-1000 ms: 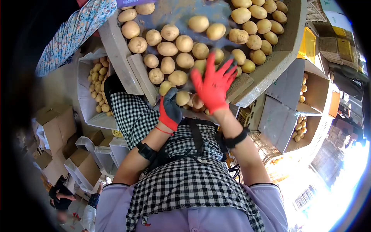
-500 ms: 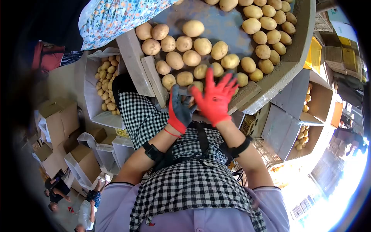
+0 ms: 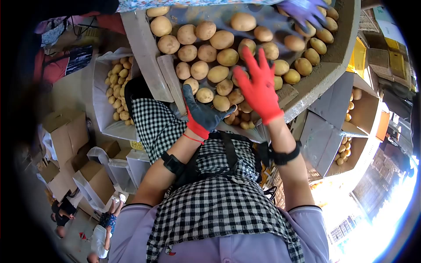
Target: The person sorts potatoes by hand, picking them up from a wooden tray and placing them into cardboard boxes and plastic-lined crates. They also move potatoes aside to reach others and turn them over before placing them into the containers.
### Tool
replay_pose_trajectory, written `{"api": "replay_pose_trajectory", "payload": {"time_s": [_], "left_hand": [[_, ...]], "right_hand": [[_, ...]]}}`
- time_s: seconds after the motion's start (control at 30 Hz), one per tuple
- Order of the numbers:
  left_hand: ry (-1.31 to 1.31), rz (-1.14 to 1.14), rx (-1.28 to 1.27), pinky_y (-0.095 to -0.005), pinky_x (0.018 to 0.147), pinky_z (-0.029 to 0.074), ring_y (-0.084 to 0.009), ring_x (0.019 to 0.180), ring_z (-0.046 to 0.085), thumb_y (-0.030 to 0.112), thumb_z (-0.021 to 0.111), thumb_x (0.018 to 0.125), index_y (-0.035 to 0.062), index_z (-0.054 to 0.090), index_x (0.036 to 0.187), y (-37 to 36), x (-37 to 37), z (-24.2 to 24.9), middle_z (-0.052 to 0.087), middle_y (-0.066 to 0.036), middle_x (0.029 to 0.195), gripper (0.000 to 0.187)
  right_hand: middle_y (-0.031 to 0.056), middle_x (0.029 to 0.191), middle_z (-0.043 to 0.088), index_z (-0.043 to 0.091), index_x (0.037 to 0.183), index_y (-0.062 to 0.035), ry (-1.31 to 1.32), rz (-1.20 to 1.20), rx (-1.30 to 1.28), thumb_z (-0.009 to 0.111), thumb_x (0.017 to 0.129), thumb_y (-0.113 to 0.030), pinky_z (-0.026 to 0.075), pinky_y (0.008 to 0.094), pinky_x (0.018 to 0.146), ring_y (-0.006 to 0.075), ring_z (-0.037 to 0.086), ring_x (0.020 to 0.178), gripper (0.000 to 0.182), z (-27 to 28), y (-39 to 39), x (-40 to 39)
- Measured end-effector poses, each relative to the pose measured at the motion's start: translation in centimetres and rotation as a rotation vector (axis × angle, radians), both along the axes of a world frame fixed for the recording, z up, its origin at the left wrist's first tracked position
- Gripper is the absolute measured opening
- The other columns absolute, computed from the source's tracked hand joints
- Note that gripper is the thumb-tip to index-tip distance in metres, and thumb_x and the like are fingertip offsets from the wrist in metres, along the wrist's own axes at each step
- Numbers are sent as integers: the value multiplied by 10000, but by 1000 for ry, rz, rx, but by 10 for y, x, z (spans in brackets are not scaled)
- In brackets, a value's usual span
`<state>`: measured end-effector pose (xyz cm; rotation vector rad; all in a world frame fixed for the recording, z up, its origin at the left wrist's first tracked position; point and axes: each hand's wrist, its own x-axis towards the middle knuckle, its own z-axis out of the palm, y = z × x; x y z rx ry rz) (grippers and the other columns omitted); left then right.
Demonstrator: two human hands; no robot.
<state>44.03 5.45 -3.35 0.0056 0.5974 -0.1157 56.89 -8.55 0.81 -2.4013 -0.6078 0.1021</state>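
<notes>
Red-gloved right hand [image 3: 259, 87] hovers with fingers [image 3: 249, 57] spread wide, gripping nothing, over the potatoes [image 3: 218, 73] at the surface's [image 3: 324, 72] near edge. Dark-gloved left hand [image 3: 202, 115] lies open beside potatoes at that edge. A purple-gloved hand [image 3: 302, 11] works the far side.

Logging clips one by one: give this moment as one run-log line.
left hand: open, at potatoes | right hand: spread above potatoes | sorting table: loaded | another person's gloved hand: far side
</notes>
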Motion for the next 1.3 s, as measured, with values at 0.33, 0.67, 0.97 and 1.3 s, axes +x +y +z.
{"api": "replay_pose_trajectory", "payload": {"time_s": [0.33, 0.67, 0.97, 1.3], "left_hand": [[122, 7, 181, -510, 1174, 382, -301, 1389, 470, 854, 558, 818, 151, 412, 1532, -7, -12, -8, 466, -90, 1529, 1012], [67, -73, -11, -659, 1159, 345, -370, 1460, 362, 874, 540, 810, 183, 285, 1594, 0, -29, -19, 351, -130, 1589, 1075], [168, -39, 430, -427, 1136, 443, -238, 1362, 501, 642, 527, 997, 160, 445, 1489, -25, -39, -61, 520, -50, 1464, 693], [-1, -28, 969, -367, 1095, 463, -218, 1297, 552, 385, 581, 1049, 98, 474, 1459, -5, -28, -25, 587, -47, 1398, 512]], "right_hand": [[192, 1107, 655, 473, 1408, -51, 393, 110, -571, 756, 855, -357, 564, 465, 733, 362, 696, 894, 693, -17, 37, -72], [215, 1240, 647, 522, 1406, -43, 355, -366, 133, 862, 711, -257, 557, 410, 908, 351, 684, 1080, 802, 68, -64, -85], [298, 1448, 520, 355, 1531, 65, -186, -1067, -455, 732, 929, -169, 441, 413, 1098, 364, 541, 1330, 748, 85, -333, -87], [421, 1554, 255, 396, 1544, -40, -86, -47, -297, 645, 848, -649, 184, 771, 1119, 684, 243, 1387, 958, -2, 26, -70]]}}
